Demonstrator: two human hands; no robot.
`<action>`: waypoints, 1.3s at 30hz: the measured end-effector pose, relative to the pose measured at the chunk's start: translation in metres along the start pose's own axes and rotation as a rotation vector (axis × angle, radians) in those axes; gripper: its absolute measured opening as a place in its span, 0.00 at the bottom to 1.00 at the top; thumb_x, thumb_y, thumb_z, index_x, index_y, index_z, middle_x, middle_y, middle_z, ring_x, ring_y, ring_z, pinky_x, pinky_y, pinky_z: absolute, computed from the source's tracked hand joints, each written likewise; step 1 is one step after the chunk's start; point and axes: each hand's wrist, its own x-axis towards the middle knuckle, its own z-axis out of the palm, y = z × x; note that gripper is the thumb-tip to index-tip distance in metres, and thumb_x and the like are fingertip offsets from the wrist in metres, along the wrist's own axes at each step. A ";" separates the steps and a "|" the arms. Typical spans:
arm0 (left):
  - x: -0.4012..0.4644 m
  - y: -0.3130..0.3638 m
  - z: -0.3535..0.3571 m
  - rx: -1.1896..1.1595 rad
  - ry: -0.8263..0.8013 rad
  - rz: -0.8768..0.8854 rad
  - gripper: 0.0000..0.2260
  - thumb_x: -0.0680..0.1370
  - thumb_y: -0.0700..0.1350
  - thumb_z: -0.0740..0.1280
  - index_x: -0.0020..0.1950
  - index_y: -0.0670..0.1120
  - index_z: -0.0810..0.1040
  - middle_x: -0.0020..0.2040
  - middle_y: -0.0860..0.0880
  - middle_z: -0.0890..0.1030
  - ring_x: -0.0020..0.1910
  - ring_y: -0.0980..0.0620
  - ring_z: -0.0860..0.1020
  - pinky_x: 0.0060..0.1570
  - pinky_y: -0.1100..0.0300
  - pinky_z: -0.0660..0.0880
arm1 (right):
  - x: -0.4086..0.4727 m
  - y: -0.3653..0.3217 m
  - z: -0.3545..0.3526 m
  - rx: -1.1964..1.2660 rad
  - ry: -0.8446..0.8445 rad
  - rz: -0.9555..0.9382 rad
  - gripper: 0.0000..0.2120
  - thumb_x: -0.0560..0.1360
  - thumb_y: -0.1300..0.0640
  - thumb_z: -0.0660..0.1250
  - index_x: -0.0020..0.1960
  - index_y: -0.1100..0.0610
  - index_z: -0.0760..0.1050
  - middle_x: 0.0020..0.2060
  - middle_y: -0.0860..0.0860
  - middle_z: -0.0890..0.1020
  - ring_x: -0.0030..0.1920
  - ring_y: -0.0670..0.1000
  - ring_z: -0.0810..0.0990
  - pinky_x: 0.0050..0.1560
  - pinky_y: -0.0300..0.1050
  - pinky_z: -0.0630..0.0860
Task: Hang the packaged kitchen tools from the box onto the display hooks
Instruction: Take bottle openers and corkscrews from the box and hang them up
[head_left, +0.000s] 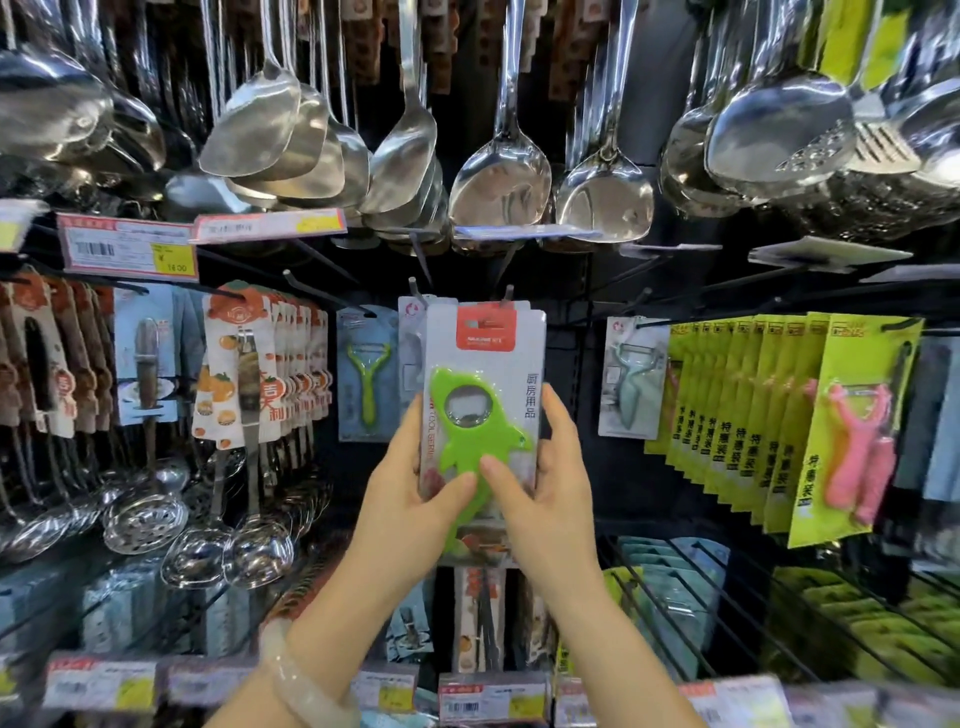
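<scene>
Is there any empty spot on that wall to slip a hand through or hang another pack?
Bare dark panel shows between the green peeler card and the bottle-opener pack both hands hold, and again between that pack and the pale blue peeler card. Left, the orange-printed packs crowd their hook; right, the yellow-green packs overlap tightly.

Green opener pack (483, 415) — upright, at hooks (506, 293)

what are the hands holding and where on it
Both hands, left and right, grip the carded green plastic bottle opener package by its lower side edges.
</scene>
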 end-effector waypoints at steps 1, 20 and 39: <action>0.004 0.003 0.004 0.002 0.014 0.012 0.33 0.75 0.28 0.64 0.65 0.64 0.64 0.62 0.53 0.79 0.60 0.58 0.78 0.59 0.61 0.75 | 0.004 -0.004 -0.002 -0.006 0.027 -0.011 0.35 0.75 0.64 0.67 0.69 0.36 0.56 0.69 0.51 0.71 0.67 0.48 0.72 0.66 0.50 0.72; 0.037 0.000 0.021 0.121 0.084 -0.018 0.35 0.75 0.34 0.67 0.76 0.56 0.56 0.67 0.43 0.74 0.63 0.48 0.76 0.51 0.71 0.74 | 0.040 -0.017 -0.014 -0.108 0.021 0.055 0.36 0.75 0.61 0.67 0.77 0.48 0.54 0.72 0.43 0.66 0.67 0.39 0.67 0.65 0.37 0.65; 0.044 0.002 0.024 0.084 0.038 -0.078 0.34 0.76 0.33 0.66 0.77 0.51 0.54 0.65 0.63 0.69 0.55 0.74 0.72 0.50 0.79 0.71 | 0.052 -0.009 -0.015 -0.250 0.018 0.085 0.36 0.76 0.56 0.66 0.77 0.51 0.51 0.72 0.43 0.64 0.70 0.40 0.63 0.62 0.32 0.60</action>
